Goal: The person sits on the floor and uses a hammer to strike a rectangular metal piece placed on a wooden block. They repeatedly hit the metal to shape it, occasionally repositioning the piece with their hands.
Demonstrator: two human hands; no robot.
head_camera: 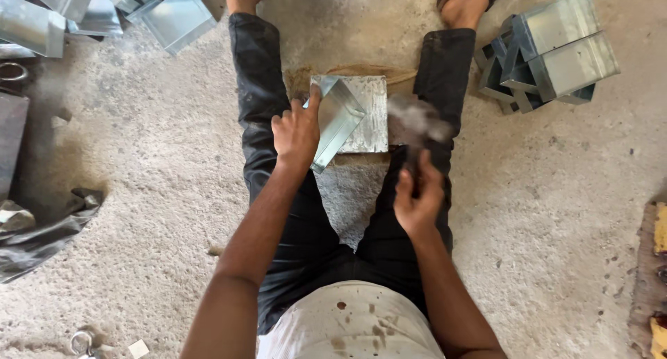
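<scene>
Right hand: closed round the handle of a hammer, its head blurred above the slab, apparently mid-swing.
Left hand: gripped the folded sheet-metal piece, tilting it on edge, seemingly to steady it.
Slab: flat grey block between the person's legs on the floor, serving as an anvil.
Far: finished metal boxes stacked right; more sheet pieces upper left.

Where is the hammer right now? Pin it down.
In the head view, the blurred hammer is right of centre, gripped in the right hand above the right leg, just right of the flat grey metal block between the legs.
</scene>
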